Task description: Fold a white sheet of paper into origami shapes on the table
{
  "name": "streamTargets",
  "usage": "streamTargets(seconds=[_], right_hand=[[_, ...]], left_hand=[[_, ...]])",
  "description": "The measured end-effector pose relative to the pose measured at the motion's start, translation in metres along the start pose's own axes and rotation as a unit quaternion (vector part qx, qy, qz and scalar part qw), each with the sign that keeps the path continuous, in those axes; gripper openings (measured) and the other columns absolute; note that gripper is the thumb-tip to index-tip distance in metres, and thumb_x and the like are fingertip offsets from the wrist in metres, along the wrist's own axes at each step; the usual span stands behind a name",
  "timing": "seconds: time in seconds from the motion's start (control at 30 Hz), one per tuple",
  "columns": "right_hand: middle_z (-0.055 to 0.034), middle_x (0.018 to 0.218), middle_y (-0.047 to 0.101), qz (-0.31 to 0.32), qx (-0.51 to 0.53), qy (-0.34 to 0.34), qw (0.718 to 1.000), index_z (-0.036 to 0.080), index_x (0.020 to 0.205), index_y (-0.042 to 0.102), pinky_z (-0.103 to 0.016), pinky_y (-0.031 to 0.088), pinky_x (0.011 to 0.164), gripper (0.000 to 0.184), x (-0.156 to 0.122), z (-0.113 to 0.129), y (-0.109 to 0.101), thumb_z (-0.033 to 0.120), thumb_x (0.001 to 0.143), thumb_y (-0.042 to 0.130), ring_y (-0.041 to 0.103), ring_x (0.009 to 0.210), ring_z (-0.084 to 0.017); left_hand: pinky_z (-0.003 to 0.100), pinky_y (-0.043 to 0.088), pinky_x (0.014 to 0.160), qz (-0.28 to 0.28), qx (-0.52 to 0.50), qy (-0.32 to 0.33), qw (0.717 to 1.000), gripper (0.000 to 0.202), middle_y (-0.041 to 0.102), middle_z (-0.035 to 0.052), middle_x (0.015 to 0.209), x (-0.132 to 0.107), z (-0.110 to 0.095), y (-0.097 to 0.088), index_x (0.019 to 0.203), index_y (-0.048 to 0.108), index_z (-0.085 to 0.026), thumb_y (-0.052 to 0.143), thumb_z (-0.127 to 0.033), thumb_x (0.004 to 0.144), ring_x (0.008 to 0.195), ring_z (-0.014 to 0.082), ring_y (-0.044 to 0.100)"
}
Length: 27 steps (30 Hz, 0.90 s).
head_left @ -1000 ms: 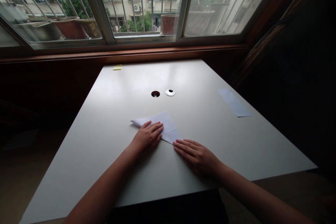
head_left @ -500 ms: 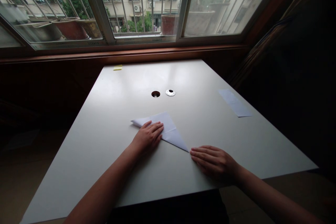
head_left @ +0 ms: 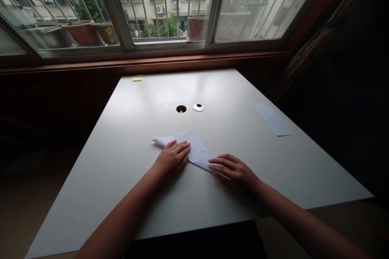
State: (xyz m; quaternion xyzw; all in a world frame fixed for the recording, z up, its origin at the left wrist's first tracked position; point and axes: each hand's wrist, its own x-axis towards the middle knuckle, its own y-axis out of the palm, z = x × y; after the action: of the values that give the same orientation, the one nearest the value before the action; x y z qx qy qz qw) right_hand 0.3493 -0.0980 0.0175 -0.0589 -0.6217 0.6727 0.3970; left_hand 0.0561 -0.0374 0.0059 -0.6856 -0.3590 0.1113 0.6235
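Observation:
A white sheet of paper (head_left: 194, 145), folded into a triangle, lies on the white table (head_left: 146, 97) in front of me. My left hand (head_left: 172, 157) rests flat on the paper's left part, fingers stretched out and pressing it down. My right hand (head_left: 232, 171) lies over the paper's right tip, fingers spread and slightly curled, covering the point. Neither hand holds anything lifted off the table.
A strip of white paper (head_left: 274, 119) lies near the table's right edge. A round cable hole (head_left: 181, 109) and a silver cap (head_left: 198, 107) sit mid-table. A yellow note (head_left: 137, 78) lies at the far edge. Behind is a barred window with plant pots (head_left: 82, 32).
My right hand slid right off the paper's tip, then came back left and now covers the tip again. My left hand has stayed pressed on the paper.

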Motion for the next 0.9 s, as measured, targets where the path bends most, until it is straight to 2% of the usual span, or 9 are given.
streamTargets(seconds=[0.27, 0.43, 0.67, 0.9], right_hand=[[-0.0053, 0.116, 0.071, 0.007, -0.02, -0.019, 1.0, 0.026, 0.12, 0.066, -0.036, 0.054, 0.086, 0.028, 0.011, 0.005, 0.016, 0.024, 0.093, 0.059, 0.061, 0.101, -0.02], [-0.0068, 0.122, 0.068, 0.027, -0.041, 0.001, 0.999, 0.024, 0.13, 0.06, -0.036, 0.053, 0.085, 0.036, 0.019, 0.012, 0.016, 0.025, 0.095, 0.055, 0.06, 0.097, -0.019], [-0.0064, 0.12, 0.068, 0.029, -0.028, 0.004, 0.999, 0.026, 0.127, 0.062, -0.034, 0.051, 0.084, 0.033, 0.021, 0.007, 0.016, 0.027, 0.095, 0.054, 0.059, 0.09, -0.017], [-0.0092, 0.125, 0.065, 0.049, -0.033, 0.032, 0.998, 0.023, 0.127, 0.061, -0.038, 0.049, 0.088, 0.041, 0.018, 0.004, 0.009, 0.04, 0.09, 0.061, 0.058, 0.099, -0.022]], left_hand=[[0.043, 0.032, 0.114, -0.005, 0.001, 0.0, 1.0, 0.039, 0.056, 0.0079, 0.14, 0.0, 0.0, 0.0, 0.135, 0.053, -0.021, 0.042, -0.028, 0.099, 0.134, 0.0217, 0.048], [0.044, 0.032, 0.114, -0.005, 0.003, -0.002, 1.0, 0.037, 0.058, 0.0075, 0.138, 0.001, -0.002, -0.002, 0.132, 0.055, -0.023, 0.044, -0.034, 0.099, 0.132, 0.0221, 0.049], [0.046, 0.032, 0.113, -0.008, 0.012, -0.005, 1.0, 0.039, 0.059, 0.0096, 0.134, 0.001, -0.004, 0.0, 0.132, 0.055, -0.022, 0.045, -0.04, 0.098, 0.131, 0.0245, 0.05], [0.047, 0.03, 0.114, 0.011, 0.012, 0.003, 1.0, 0.049, 0.057, 0.0111, 0.137, 0.001, -0.005, -0.004, 0.134, 0.053, -0.021, 0.045, -0.051, 0.096, 0.131, 0.0269, 0.049]])
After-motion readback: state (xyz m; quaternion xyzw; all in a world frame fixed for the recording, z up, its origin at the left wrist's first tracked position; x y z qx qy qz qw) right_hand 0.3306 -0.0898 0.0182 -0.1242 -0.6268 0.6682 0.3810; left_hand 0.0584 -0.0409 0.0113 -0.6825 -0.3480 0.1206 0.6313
